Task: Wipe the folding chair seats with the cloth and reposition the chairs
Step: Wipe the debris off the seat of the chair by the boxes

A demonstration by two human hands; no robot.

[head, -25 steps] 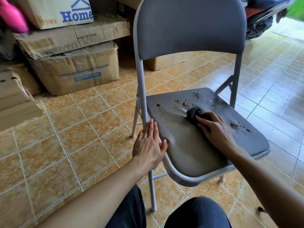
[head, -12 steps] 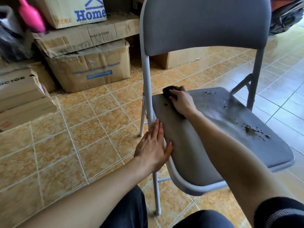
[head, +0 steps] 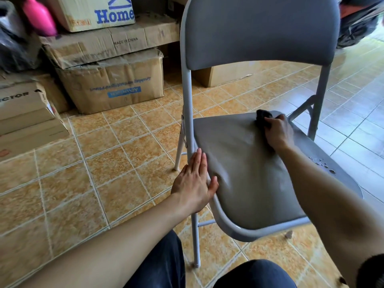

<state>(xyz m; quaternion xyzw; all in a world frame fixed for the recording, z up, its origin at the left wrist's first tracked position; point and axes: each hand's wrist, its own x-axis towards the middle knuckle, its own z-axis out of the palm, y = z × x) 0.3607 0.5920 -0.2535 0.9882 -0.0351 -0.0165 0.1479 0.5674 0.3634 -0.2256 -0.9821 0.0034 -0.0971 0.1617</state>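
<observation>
Left hand (head: 194,183): flat, grip released, braced on left rim of seat (head: 245,173). Right hand (head: 277,133): grip clenched on dark cloth (head: 262,116), pressed at seat's rear edge. Remaining crumbs (head: 321,164): right side of seat, right of and nearer than cloth; right hand closer. Next stroke likely rightward.

One head-worn wide-angle view, looking forward and down from close above the seated person's knees.

The camera is facing the front of a grey padded metal folding chair (head: 249,163), sitting near enough that the backrest is running off the top edge; both forearms are entering from the bottom corners, stacked brown cardboard boxes (head: 108,80) are filling the upper left, and orange tiled floor (head: 83,173) is spreading beneath.
</observation>
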